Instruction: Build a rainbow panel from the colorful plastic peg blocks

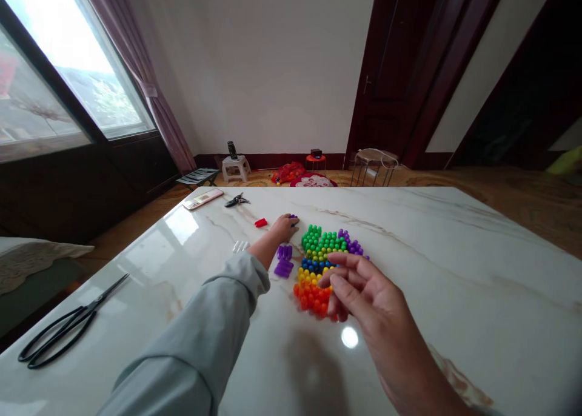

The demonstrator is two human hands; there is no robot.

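Note:
A flat cluster of small plastic pegs (321, 261) lies on the white marble table (454, 270), banded orange, yellow, blue, green and purple. My right hand (364, 291) hovers over its near right edge, fingers loosely curled, holding nothing I can see. My left hand (284, 227), arm stretched out in a grey sleeve, is closed over a purple piece (293, 216) at the far left of the cluster. Loose purple pieces (284, 261) lie beside my left wrist.
A red piece (260, 222) and white pieces (240, 246) lie left of the cluster. Black scissors (68, 328) rest near the left edge. A remote (202, 199) and a small black tool (236, 201) sit at the far edge. Stools stand on the floor beyond.

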